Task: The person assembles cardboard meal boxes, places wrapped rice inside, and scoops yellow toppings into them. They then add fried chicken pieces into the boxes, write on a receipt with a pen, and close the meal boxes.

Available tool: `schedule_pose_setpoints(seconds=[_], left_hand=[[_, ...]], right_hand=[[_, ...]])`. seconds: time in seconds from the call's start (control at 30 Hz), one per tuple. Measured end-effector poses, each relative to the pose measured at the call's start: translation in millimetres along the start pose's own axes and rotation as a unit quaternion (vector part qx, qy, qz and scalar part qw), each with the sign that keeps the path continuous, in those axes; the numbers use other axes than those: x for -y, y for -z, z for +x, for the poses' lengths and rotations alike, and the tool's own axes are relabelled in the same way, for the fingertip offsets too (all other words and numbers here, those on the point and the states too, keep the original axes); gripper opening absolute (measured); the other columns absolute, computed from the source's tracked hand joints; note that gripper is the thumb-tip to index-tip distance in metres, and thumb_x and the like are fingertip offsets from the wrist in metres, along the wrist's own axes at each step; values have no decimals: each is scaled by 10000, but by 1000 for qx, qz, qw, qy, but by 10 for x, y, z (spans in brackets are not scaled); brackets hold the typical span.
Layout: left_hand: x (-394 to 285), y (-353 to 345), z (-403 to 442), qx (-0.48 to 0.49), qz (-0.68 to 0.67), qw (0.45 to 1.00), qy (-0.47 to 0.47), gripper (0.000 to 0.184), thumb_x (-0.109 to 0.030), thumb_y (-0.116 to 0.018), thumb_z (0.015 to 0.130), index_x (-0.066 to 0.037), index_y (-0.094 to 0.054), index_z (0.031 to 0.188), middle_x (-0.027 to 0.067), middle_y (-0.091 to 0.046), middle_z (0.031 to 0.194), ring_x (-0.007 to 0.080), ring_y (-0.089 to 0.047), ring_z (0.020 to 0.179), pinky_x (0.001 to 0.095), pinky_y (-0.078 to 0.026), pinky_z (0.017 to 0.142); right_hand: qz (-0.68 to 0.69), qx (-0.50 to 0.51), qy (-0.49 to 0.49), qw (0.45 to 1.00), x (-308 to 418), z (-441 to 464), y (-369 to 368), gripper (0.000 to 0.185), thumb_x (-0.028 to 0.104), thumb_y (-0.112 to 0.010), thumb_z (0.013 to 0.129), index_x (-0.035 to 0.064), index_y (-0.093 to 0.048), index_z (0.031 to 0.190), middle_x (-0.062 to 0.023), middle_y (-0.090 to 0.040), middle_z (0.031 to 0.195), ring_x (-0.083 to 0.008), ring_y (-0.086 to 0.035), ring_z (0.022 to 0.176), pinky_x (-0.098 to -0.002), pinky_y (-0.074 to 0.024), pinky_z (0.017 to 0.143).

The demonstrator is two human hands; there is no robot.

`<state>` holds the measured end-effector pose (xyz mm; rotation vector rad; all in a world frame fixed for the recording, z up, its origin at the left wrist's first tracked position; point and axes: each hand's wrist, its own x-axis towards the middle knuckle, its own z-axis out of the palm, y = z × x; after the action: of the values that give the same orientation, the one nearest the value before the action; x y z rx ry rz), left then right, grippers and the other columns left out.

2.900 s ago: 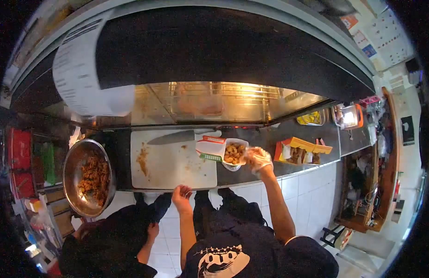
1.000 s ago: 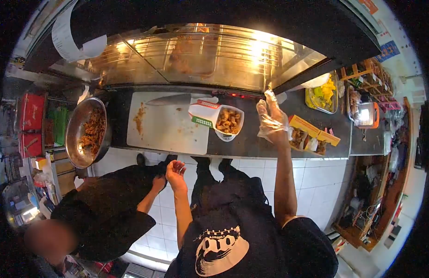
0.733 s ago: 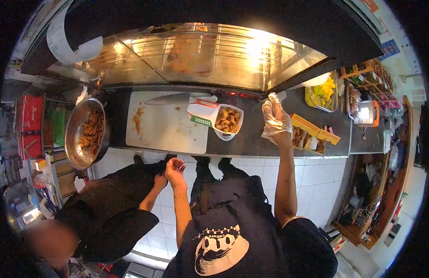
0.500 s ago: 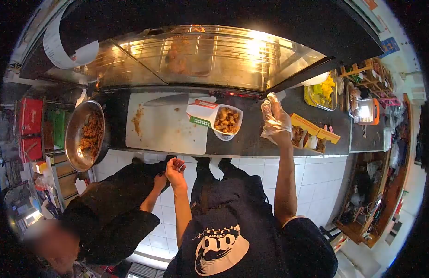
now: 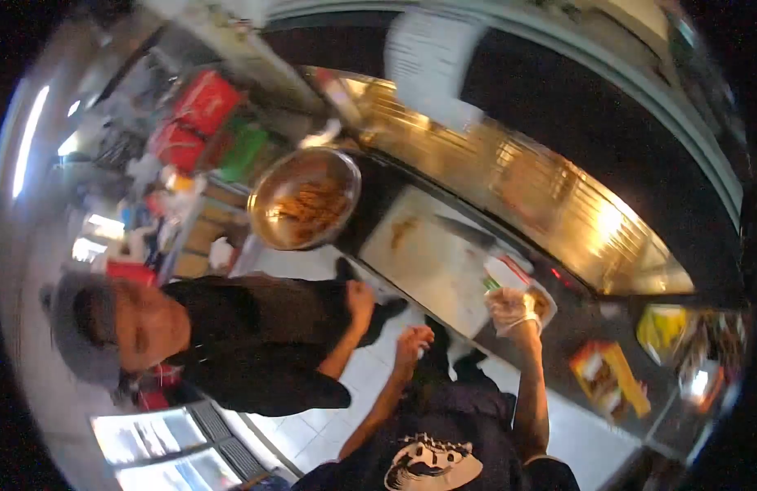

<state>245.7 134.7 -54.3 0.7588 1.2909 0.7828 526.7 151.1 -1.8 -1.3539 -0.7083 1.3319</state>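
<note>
My right hand (image 5: 513, 313), in a clear plastic glove, is over the counter at the near side of a white bowl (image 5: 546, 304) of browned food pieces and partly hides it. Beside the hand lies a white, red and green carton (image 5: 503, 270), on the right end of a white cutting board (image 5: 436, 282). Blur hides how its fingers are set. Bare and low in front of the counter edge, my left hand (image 5: 413, 345) has loosely bent fingers, with nothing visible in them. A knife (image 5: 467, 233) rests along the board's far edge.
A large metal bowl (image 5: 262, 192) of browned food stands at the left. Behind the board runs a lit glass food case (image 5: 558, 192). To the right are a yellow-orange box (image 5: 595, 364) and a yellow tub (image 5: 663, 327). A co-worker (image 5: 256, 335) stands close at my left.
The view has swung left and tilted. My right hand has moved from beside the yellow box to the white bowl and carton. My left hand stays low, its fingers more bent.
</note>
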Motion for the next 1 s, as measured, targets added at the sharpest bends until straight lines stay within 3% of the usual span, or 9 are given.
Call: schedule_pose_setpoints(seconds=[0.1,0.27,0.4,0.47,0.6,0.67,0.83,0.9,1.0], left_hand=[[-11,251,-89,67,92,991,-66,234,-243,-597,983,-18,-661,987,26,-664,865,97,-595,779,251,-474,686],[-283,642,-384,106,264,959,-7,306,-306,-609,982,-50,-666,1140,64,-709,1044,116,-622,889,276,-496,798],[-359,924,-395,89,225,970,21,338,-350,-641,962,-53,-670,1118,80,-709,958,177,-662,866,300,-510,794],[-551,1094,-365,34,257,965,26,342,-357,-665,948,-70,-670,1132,87,-706,988,176,-666,880,299,-512,792],[-608,1276,-263,25,255,964,76,365,-364,-586,982,-77,-647,1200,62,-712,1075,168,-674,973,316,-515,862],[-683,1315,-220,21,250,965,72,374,-374,-585,982,-79,-644,1205,60,-711,1074,164,-672,973,318,-517,857],[-591,1333,-105,33,244,968,47,357,-347,-620,977,-87,-635,1221,52,-704,1043,142,-656,985,326,-526,838],[-627,1289,-67,34,241,970,23,345,-322,-635,973,-85,-635,1224,55,-704,1043,146,-660,989,321,-526,849],[-755,1222,-22,73,202,976,45,487,-434,-637,945,-65,-614,1261,104,-690,1137,207,-647,1063,343,-494,902]], right_hand=[[-340,47,143,928,871,641,-1126,232,279,-648,912,54,-701,891,-128,-676,780,-253,-658,697,-396,-525,666],[-204,169,276,924,828,2325,-2838,207,241,-625,897,49,-678,841,-145,-602,687,-300,-652,682,-392,-522,597],[-539,293,233,755,386,3418,-4314,117,145,-637,834,47,-651,770,-54,-594,690,-221,-518,595,-398,-488,531],[-731,409,67,543,229,3534,-4863,134,67,-715,739,52,-718,871,-99,-699,853,-266,-687,781,-417,-561,604],[-705,380,175,572,52,3502,-5009,153,43,-718,725,51,-720,878,-101,-697,860,-287,-683,773,-433,-562,599],[-724,437,211,491,46,3546,-5037,101,121,-727,763,51,-673,812,-89,-648,782,-242,-592,634,-414,-520,581],[-598,462,295,585,-426,3930,-4823,152,191,-637,839,79,-734,874,-137,-698,884,-284,-658,724,-461,-538,581],[-363,430,160,811,-817,4132,-4624,181,239,-694,838,58,-684,836,-69,-651,792,-248,-597,700,-389,-495,626],[-194,416,105,882,-587,4191,-4343,344,343,-772,805,20,-692,892,-125,-682,798,-256,-628,675,-393,-504,585]])
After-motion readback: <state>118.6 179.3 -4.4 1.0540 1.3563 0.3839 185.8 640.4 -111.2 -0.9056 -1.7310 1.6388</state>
